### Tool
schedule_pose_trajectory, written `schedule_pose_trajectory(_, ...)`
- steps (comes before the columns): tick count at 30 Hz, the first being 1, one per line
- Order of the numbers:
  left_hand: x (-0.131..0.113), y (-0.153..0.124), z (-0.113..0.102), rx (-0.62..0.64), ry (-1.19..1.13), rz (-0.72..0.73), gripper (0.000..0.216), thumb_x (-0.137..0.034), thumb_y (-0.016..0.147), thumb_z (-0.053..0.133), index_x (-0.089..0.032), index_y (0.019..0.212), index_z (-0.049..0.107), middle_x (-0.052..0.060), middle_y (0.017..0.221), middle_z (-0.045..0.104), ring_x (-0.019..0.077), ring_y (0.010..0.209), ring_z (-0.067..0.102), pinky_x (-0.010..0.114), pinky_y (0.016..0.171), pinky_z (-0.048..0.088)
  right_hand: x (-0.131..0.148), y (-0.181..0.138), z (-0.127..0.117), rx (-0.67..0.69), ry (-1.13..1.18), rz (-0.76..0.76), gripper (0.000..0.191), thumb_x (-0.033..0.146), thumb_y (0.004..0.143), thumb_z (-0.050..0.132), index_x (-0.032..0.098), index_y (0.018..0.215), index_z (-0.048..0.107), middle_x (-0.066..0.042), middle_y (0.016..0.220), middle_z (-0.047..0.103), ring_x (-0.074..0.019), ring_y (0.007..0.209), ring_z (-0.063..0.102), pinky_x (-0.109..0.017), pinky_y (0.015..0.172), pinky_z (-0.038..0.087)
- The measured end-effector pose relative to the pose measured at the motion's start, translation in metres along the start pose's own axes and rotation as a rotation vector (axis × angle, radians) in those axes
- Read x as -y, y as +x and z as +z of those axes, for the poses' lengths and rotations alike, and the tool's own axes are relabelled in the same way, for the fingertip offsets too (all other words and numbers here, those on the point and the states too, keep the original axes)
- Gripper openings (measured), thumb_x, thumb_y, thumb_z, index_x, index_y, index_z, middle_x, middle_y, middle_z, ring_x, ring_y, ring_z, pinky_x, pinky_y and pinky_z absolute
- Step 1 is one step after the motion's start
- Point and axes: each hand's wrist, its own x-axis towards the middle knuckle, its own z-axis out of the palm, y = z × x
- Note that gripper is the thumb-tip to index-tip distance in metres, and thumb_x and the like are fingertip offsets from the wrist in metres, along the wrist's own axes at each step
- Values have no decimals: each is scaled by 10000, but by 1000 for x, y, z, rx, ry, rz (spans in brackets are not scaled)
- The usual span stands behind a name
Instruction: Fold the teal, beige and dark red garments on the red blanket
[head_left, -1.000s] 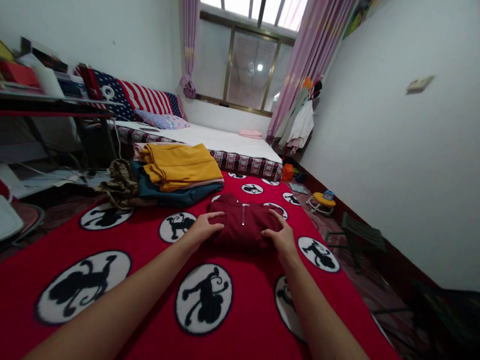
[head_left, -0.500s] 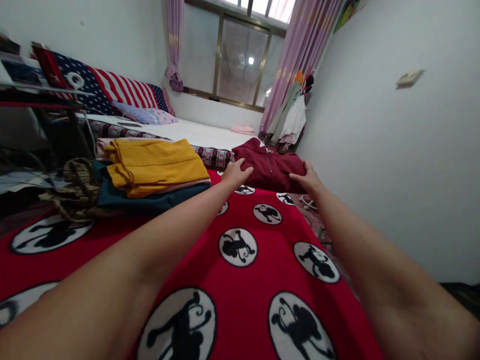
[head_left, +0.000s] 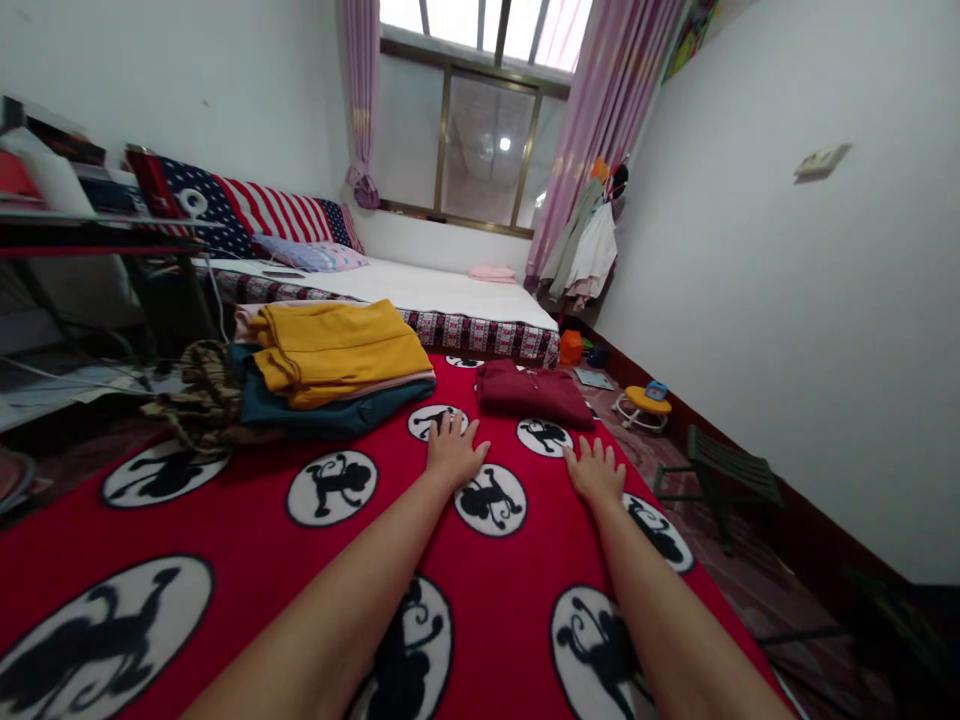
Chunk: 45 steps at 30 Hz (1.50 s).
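Observation:
A folded maroon garment (head_left: pixel 534 391) lies at the far end of the red blanket (head_left: pixel 247 520) printed with black-and-white figures. My left hand (head_left: pixel 453 453) rests flat on the blanket just short of the garment, fingers spread and holding nothing. My right hand (head_left: pixel 595 470) also lies open on the blanket, a little right of the left hand and apart from the garment. To the left stands a pile of folded clothes (head_left: pixel 330 365), with a yellow piece on top and a dark teal one beneath.
A camouflage-patterned cloth (head_left: pixel 199 395) lies left of the pile. Beyond the blanket is a bed (head_left: pixel 450 300) with a flag-patterned cover. A desk (head_left: pixel 90 240) stands at the left. A small yellow stool (head_left: pixel 643 405) and a dark folding stool (head_left: pixel 720 470) stand near the right wall.
Both hands carried the maroon garment forward, set it down at the blanket's far end, let go, and drew back to rest open on the blanket.

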Motion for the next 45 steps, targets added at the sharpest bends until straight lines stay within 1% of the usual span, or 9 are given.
schedule_pose_trajectory(7,19,-70,-24,133,-93,205,659,-579,903,395,-209,1446,434,110,1569,272,306,1455,211,461,1170,178,-10,-40,0,-20,-32,-8,649,542,959,227,203,1506,313,-113,1573,270,-341,1435,231,-554,1098,241)
schedule_pose_trajectory(11,59,-72,-78,225,-185,317,414,-407,718,691,-311,1120,703,13,1285,638,227,1228,544,271,1011,413,-13,-51,0,-26,-77,-33,639,521,961,246,187,1499,326,-113,1562,295,-336,1431,243,-543,1091,262)
schedule_pose_trajectory(13,87,-54,-114,159,-154,232,246,-354,751,649,-290,967,747,39,1107,712,248,1149,587,308,990,427,-13,-53,-1,-31,-81,-28,636,519,962,251,184,1497,331,-112,1561,299,-331,1430,247,-538,1090,268)
schedule_pose_trajectory(17,149,-8,-173,-264,48,-29,584,-319,762,686,-191,1316,552,133,1484,415,359,1376,328,483,1122,251,-12,-53,0,-61,-75,-30,631,513,962,259,174,1486,351,-120,1551,317,-336,1421,264,-542,1084,277)
schedule_pose_trajectory(22,203,15,-186,-159,72,-401,791,-494,683,774,-43,1284,525,240,1260,586,401,1163,544,498,977,425,-12,-53,0,-61,-56,-29,622,505,961,274,172,1477,366,-122,1546,326,-338,1418,268,-546,1083,277)
schedule_pose_trajectory(26,182,17,-187,-198,20,-351,309,-412,750,726,-144,903,718,158,1007,695,339,1085,603,440,982,438,-12,-54,-1,-78,-43,-32,612,502,961,285,168,1464,386,-121,1533,349,-338,1408,282,-546,1079,282)
schedule_pose_trajectory(31,92,-13,-217,-346,-116,176,333,-321,859,578,-70,1037,704,120,1107,670,264,1108,573,394,1029,382,-12,-55,-2,-112,51,-46,584,463,951,371,133,1427,436,-161,1507,380,-357,1389,300,-565,1081,255)
schedule_pose_trajectory(39,32,-161,-169,486,-500,543,157,-386,698,737,-250,767,773,-1,704,718,165,627,635,238,603,489,-16,-74,-10,-167,860,-66,546,476,879,453,96,1257,559,-191,1312,578,-285,1235,518,-447,1071,336)
schedule_pose_trajectory(45,73,-175,-104,-424,-308,122,301,-230,905,461,-153,1086,689,116,1112,655,249,1061,569,379,984,424,23,-123,-10,-140,1107,-214,647,615,892,302,112,1237,520,-146,1196,647,-206,908,688,-341,811,530)
